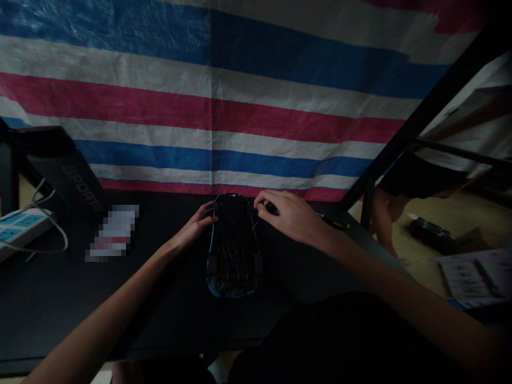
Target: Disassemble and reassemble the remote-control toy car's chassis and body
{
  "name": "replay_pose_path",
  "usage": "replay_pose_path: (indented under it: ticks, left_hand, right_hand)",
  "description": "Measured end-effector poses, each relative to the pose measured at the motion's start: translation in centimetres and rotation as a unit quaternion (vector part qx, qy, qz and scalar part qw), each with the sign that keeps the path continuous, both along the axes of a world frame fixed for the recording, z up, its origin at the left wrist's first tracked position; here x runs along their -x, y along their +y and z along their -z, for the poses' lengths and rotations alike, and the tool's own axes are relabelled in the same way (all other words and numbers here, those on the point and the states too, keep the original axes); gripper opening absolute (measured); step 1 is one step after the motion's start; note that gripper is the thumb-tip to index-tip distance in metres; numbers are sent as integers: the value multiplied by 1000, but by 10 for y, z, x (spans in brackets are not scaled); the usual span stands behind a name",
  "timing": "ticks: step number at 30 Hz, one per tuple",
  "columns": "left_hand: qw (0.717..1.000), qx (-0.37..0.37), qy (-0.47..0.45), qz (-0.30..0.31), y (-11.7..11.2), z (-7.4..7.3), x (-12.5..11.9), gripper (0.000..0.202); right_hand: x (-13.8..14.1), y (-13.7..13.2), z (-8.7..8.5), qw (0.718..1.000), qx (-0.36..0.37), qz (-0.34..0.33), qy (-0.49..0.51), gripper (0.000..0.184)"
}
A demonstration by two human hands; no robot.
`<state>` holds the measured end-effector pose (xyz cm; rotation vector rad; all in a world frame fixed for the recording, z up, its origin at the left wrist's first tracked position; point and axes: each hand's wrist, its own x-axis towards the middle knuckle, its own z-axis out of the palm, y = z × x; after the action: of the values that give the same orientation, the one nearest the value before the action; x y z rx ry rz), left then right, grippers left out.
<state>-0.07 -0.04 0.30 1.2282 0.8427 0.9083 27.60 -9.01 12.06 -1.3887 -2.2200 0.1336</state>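
Note:
A toy car [234, 240] lies upside down on the black table, its dark underside with wires and a tiny red spot facing up and blue trim along its edges. My left hand [198, 221] grips the car's left side near its far end, thumb and fingers against the edge. Just right of the car, my right hand [286, 213] is closed with fingers curled around a small black piece [272, 208], whose kind I cannot make out. Behind my right wrist lies a thin black-and-yellow tool [335, 222], which looks like a screwdriver, partly hidden.
On the left stand a dark box marked SPORT [76, 178] and a white power strip [26, 226] with a cable. A blurred-out item [114, 232] lies nearby. Striped sheeting [212, 106] hangs behind the table [172, 304]. Beyond the right frame bar is another person's arm [382, 224].

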Motion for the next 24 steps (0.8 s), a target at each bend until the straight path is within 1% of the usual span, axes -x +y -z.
replay_pose_path:
  ticks: [2,4,5,7,9,10,12,13,15,18,19,22,24]
  left_hand:
    - [1000,5,-6,-1,-1,0,-1,87]
    - [1000,9,-15,1,0,0,-1,89]
    - [1000,10,-17,2,0,1,-2,89]
    - [1000,9,-15,7,1,2,-2,88]
    - [1000,6,-13,7,2,3,-1,87]
    - [1000,4,-12,7,2,3,-1,88]
    - [1000,0,-10,6,3,4,0,89]
    - [1000,-2,-7,6,3,5,0,89]
    - [1000,-6,-3,8,4,6,1,90]
    - [1000,-11,0,11,5,6,1,89]
    - [1000,-13,1,11,5,6,1,90]
    - [1000,-15,5,15,5,6,2,91]
    - [1000,-16,4,17,5,5,2,89]
  right_hand:
    - [-1,0,1,1000,25,8,1,20]
    - [-1,1,3,999,35,-10,20,14]
    - [-1,1,4,999,25,-23,27,12]
    - [0,1,4,999,-8,-37,25,16]
    - [1,0,2,1000,-19,-21,11,10]
    - [1,0,1,1000,-8,-9,5,10]
    - [0,-1,-1,1000,22,8,4,20]
    - [0,-1,-2,1000,29,9,8,20]
    - [-2,-1,-2,1000,20,-15,15,11]
    - [-3,0,-2,999,-9,-51,8,13]
    - [-2,0,-2,999,-9,-50,1,14]
    - [-2,0,-2,1000,16,-19,-15,26]
    - [-2,1,-1,1000,19,-7,-3,20]
